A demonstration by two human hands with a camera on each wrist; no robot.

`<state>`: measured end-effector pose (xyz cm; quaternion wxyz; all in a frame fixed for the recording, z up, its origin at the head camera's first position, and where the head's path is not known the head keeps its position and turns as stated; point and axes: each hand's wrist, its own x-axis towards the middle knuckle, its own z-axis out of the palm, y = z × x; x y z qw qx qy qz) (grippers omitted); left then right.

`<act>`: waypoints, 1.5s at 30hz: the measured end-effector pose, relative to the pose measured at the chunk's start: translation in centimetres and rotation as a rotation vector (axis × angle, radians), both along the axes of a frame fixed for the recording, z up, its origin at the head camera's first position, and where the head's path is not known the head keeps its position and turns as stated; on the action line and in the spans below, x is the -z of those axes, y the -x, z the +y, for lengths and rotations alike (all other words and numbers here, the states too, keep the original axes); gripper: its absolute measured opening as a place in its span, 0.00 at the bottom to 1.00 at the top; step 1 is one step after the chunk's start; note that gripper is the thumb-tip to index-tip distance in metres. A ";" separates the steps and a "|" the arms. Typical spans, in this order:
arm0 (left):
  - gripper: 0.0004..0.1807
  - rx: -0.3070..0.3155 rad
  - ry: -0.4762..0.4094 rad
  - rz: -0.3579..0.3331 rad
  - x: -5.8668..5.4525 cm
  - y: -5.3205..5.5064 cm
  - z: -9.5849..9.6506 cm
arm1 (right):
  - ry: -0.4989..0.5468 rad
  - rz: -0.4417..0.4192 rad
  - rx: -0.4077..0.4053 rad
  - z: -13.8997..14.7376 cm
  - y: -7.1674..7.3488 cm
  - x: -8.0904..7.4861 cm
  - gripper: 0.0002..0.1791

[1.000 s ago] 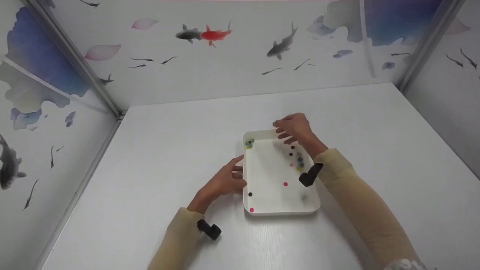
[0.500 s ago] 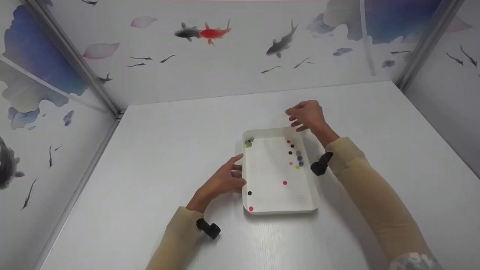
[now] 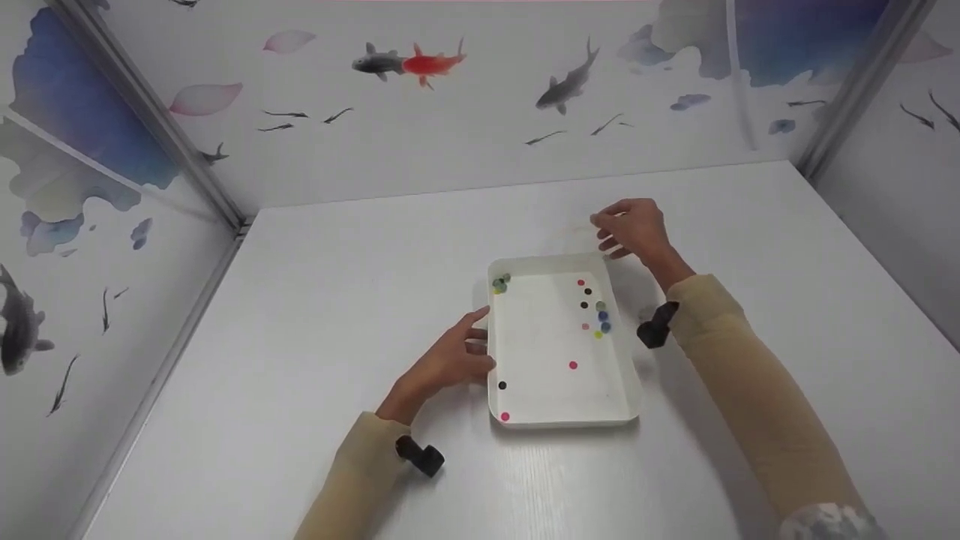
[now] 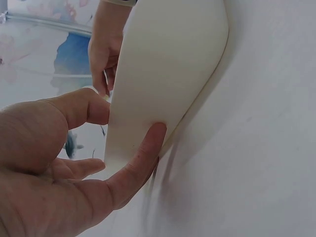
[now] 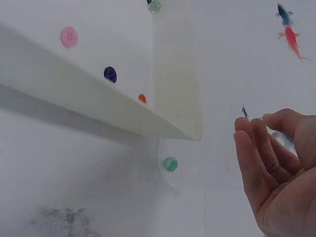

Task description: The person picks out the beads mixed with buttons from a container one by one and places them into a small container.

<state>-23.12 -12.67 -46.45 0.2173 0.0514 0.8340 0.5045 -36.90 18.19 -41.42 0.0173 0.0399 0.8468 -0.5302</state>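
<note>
My left hand rests its fingertips on the left wall of a white rectangular tray. In the left wrist view one extended finger presses the outer wall, and other fingertips meet the rim. Beyond the tray's far right corner, my right hand pinches a small yellow-green piece between thumb and index finger; its kind is mostly hidden by the fingertips. Inside the tray lie small round buttons, among them a pink button, a dark button and a red button.
Several greenish round pieces cluster in the tray's far left corner. Blue pieces lie along its right wall. Outside the tray, a green round piece sits beside a thin curved line. Fish-patterned panels enclose the white table.
My right hand has moved from over the tray's far edge to the right and farther back, still pinching. The left hand stays at the tray's left wall, and the tray is nearly still.
</note>
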 end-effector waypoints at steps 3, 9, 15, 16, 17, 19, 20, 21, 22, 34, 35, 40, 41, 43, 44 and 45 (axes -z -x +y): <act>0.50 0.011 -0.013 0.007 0.0 0.1 0.0 | 0.041 -0.012 0.013 0.7 0.2 0.3 0.23; 0.50 0.007 -0.006 0.011 0.0 0.1 0.0 | 0.089 -0.042 0.052 1.2 0.6 0.8 0.25; 0.49 -0.007 0.014 0.008 0.0 0.1 0.0 | 0.119 -0.089 0.073 1.3 0.9 1.4 0.26; 0.49 -0.009 0.015 0.007 0.0 0.1 0.0 | 0.125 -0.100 0.080 1.3 1.0 1.5 0.26; 0.49 -0.010 0.017 0.006 0.0 0.0 0.0 | 0.129 -0.106 0.084 1.4 1.0 1.6 0.26; 0.50 -0.008 0.011 0.005 -0.1 0.0 0.0 | 0.132 -0.113 0.090 1.4 1.0 1.7 0.27; 0.50 -0.007 0.008 0.006 -0.1 0.0 0.0 | 0.134 -0.113 0.095 1.4 1.0 1.7 0.26; 0.50 -0.005 0.005 0.008 -0.1 0.0 0.0 | 0.135 -0.112 0.096 1.4 1.0 1.7 0.26; 0.50 -0.003 0.001 0.009 -0.1 0.1 0.0 | 0.137 -0.111 0.098 1.5 1.0 1.7 0.26; 0.50 -0.002 -0.004 -0.013 0.0 0.0 0.0 | 0.143 -0.123 0.111 1.5 0.5 1.4 0.25; 0.50 -0.005 0.000 -0.016 -0.1 0.0 0.0 | 0.136 -0.127 0.110 1.4 0.5 1.4 0.25; 0.50 -0.010 0.004 -0.013 -0.1 -0.1 0.0 | 0.117 -0.147 0.111 1.2 0.4 1.1 0.26; 0.50 -0.010 0.000 -0.011 -0.1 -0.1 0.0 | 0.118 -0.148 0.111 1.1 0.4 1.0 0.26; 0.50 -0.007 -0.002 -0.008 0.0 -0.1 0.0 | 0.112 -0.145 0.112 1.0 0.3 0.8 0.26; 0.50 -0.006 -0.004 -0.010 0.0 -0.1 0.0 | 0.109 -0.140 0.113 0.8 0.2 0.7 0.26; 0.50 -0.005 -0.007 -0.010 0.0 0.0 -0.1 | 0.106 -0.133 0.113 0.7 0.1 0.7 0.26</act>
